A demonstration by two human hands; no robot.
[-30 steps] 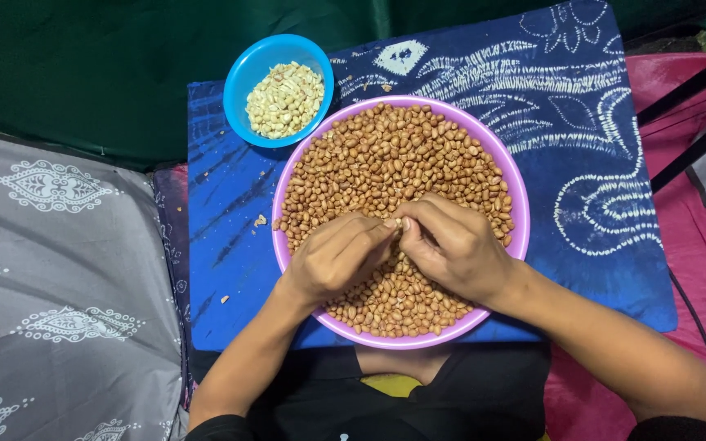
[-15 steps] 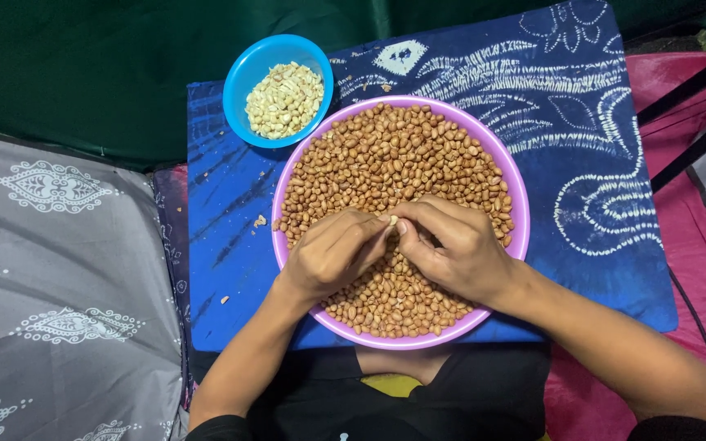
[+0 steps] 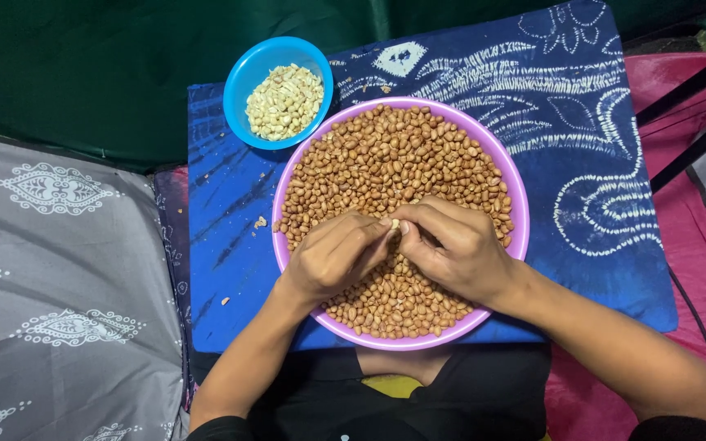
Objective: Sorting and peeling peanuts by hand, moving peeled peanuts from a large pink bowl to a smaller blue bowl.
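Both hands over pink bowl (image 3: 525, 237) of brown peanuts (image 3: 394, 163). Left hand (image 3: 332, 255) and right hand (image 3: 455, 245) meet, fingers pinching one pale peanut (image 3: 395, 224) at bowl's middle. Blue bowl (image 3: 243, 82) of peeled nuts (image 3: 284, 101) far left, on blue cloth (image 3: 582, 163).

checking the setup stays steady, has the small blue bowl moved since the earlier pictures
No. The small blue bowl sits at the same spot beside the upper left rim of the purple bowl, as before.
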